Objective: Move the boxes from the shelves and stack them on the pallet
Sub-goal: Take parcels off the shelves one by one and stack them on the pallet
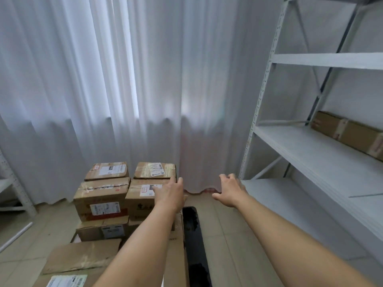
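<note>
Several taped cardboard boxes stand stacked at the lower left on a black pallet [193, 228], of which only an edge shows. My left hand [171, 193] rests with relaxed fingers on the top right box [145, 190] of the stack, just in front of the far right box [154, 169]. To the right of the stack my right hand [230, 190] hovers empty, fingers spread, above the floor. One long cardboard box [348, 133] lies on the middle board of the white metal shelf [310, 154] at the right.
White curtains hang along the whole back wall. The shelf's upper board [327, 61] and its lowest board [290, 195] hold nothing in view. A second white rack [14, 189] stands at the left edge. A white rod [15, 235] lies on the tiled floor.
</note>
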